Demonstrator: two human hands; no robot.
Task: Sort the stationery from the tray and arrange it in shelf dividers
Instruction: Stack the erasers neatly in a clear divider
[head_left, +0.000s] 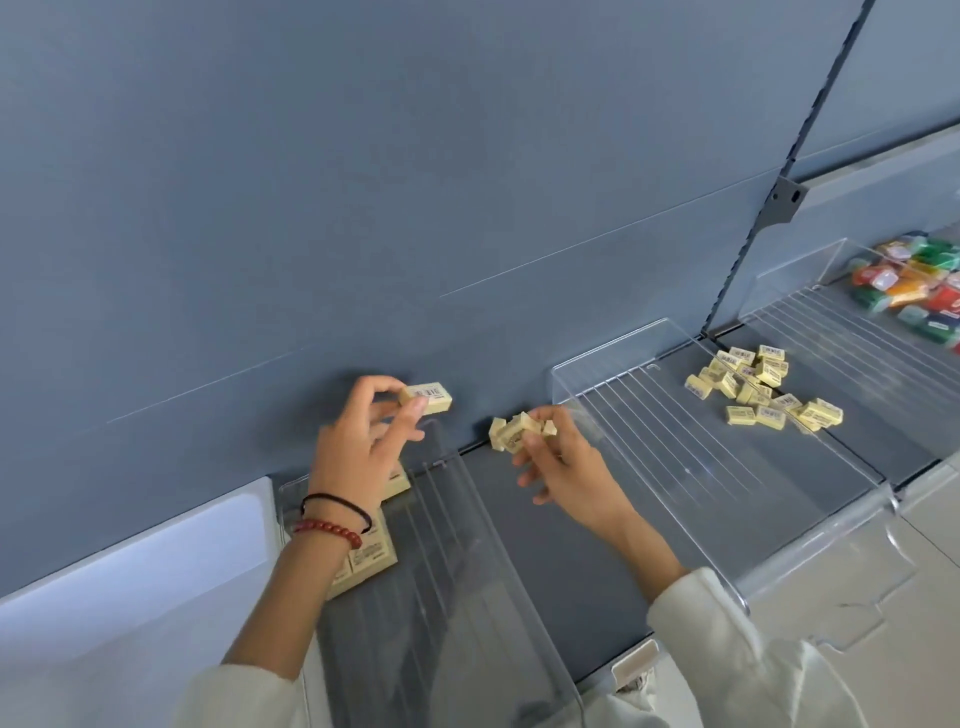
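While the left hand (358, 452) pinches a single block (428, 399) between thumb and fingertips, printed label in view, the right hand (563, 467) is closed round a handful of blocks (511, 434) of the same pale yellow. Judgement: the right hand serves as a reserve and the left takes one piece at a time, so that each can be set down squarely. Both hands are raised over the rear edge of the shelf (545, 545), close to the grey back panel (363, 208).

Clear dividers (675, 415) form the compartments. At the left end of the shelf, partly under the left wrist, larger flat packs (371, 556) of the same colour lie stacked in a tidy block. The bay toward the right end holds a loose heap (756, 387) of small blocks, tumbled at all angles near the rear edge. Beyond the next divider, at the far right, lie coloured pieces (914, 288), mixed together; their kind cannot be told. No tray is in view. Judgement: sorting by kind is well advanced, but the small blocks are not yet in order.
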